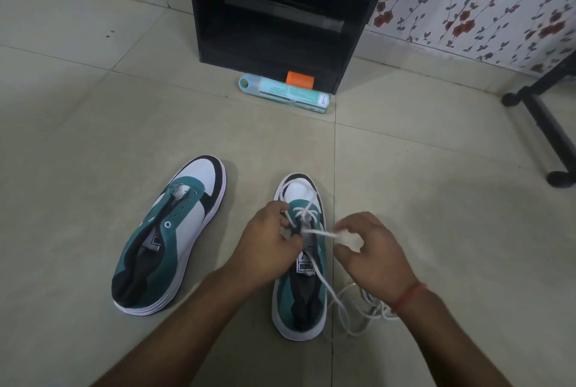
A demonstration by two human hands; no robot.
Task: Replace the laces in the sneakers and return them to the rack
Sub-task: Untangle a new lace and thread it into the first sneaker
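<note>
Two teal, white and black sneakers stand on the tiled floor, toes pointing away from me. The left sneaker [170,237] has bare eyelets and no lace. The right sneaker [300,287] carries a white lace [314,232] crossed through its front eyelets. My left hand [265,246] grips the left edge of this shoe's eyelet row, its fingers curled at the lace. My right hand [367,249] pinches a lace strand and holds it taut to the right. The loose lace ends [358,308] trail on the floor beside the shoe. The black shoe rack [280,13] stands ahead.
A teal tube-shaped package [283,94] and an orange item [300,79] lie at the rack's foot. A black stand leg [542,125] runs along the floor at the right. A floral-patterned wall [473,3] is behind it. Open tiled floor surrounds the sneakers.
</note>
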